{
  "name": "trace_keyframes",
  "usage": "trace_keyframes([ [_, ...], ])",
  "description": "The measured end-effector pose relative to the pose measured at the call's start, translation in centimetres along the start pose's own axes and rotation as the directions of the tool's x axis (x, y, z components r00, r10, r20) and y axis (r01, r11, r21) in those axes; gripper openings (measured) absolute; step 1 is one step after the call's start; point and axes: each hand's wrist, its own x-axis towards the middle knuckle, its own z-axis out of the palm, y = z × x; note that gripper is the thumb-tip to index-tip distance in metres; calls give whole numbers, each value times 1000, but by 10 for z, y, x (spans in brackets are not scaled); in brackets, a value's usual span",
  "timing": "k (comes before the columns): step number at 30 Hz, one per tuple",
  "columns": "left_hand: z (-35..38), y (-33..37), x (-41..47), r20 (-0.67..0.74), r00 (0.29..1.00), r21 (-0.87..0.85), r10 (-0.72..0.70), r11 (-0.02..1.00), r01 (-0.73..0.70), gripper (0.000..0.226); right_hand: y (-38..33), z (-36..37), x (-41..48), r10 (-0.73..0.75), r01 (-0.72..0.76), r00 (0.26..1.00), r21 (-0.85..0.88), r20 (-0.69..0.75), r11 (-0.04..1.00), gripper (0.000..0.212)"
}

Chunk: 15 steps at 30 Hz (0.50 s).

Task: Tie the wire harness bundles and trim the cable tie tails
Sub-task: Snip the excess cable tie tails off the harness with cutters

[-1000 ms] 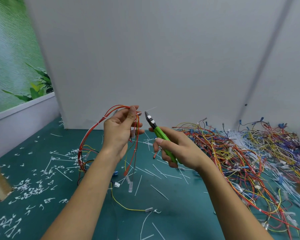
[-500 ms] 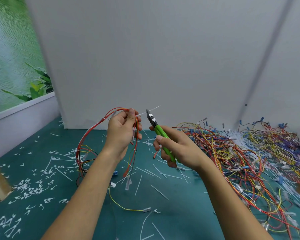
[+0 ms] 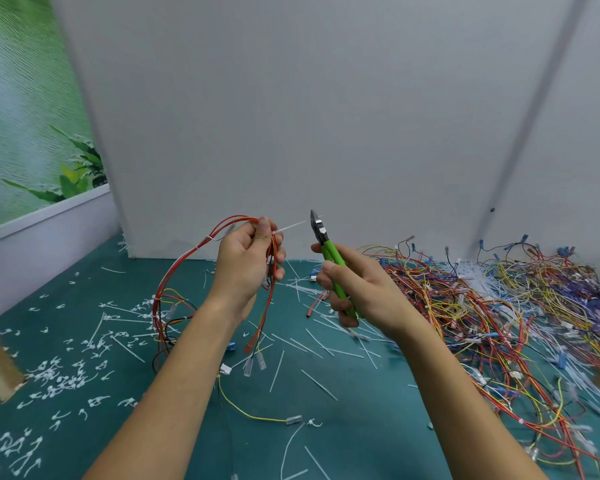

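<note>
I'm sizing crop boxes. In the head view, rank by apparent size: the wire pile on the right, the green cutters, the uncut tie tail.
1. Wire pile
2. Cutters, partly hidden in the right hand
3. Tie tail, thin and short

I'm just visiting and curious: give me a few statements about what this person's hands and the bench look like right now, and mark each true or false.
1. The right hand holds green-handled cutters. True.
2. The left hand is empty. False: it holds a wire harness of mostly red wires.
3. A white cable tie tail sticks out from the harness toward the cutters. True.
4. The cutters are clamped on the tail. False: their tip sits just right of the tail's end, not around it.
5. The green bench is littered with white trimmed tails. True.
6. The big pile of loose wires lies on the person's left. False: it lies on the right.
</note>
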Motion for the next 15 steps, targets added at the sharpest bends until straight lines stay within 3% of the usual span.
trace_keyframes([
  [10, 7, -2, -4, 39, 999, 29, 15, 999, -16, 23, 0, 11, 3, 62, -58, 996, 62, -63, 996, 28],
  [15, 4, 1, -2, 5, 999, 23, 43, 999, -43, 23, 0, 9, 3, 49, -50, 999, 83, 17, 995, 35],
])
